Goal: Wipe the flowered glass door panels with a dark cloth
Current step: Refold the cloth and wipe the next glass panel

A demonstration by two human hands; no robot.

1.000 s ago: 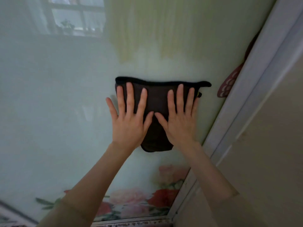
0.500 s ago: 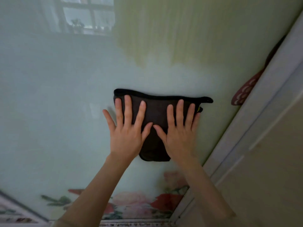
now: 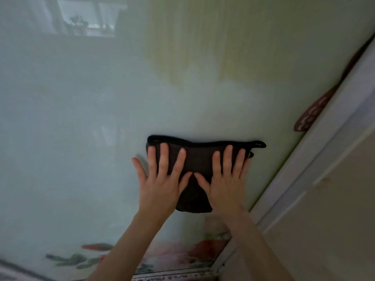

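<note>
A pale green glass door panel fills most of the view, with red and pink flowers printed along its bottom edge. A dark folded cloth lies flat against the glass. My left hand presses on the cloth's left half with straight, spread fingers, its little finger on bare glass. My right hand presses on the right half in the same way. The thumbs nearly meet in the middle. The cloth's lower part hangs between my wrists.
A white door frame runs diagonally down the right side, with a plain beige surface beyond it. A dark red patterned shape shows at the glass's right edge. A window reflection sits top left.
Both hands and the cloth sit lower in the view than a second ago, closer to the flower print, and the view has tilted upward. Hand poses on the cloth are unchanged.
</note>
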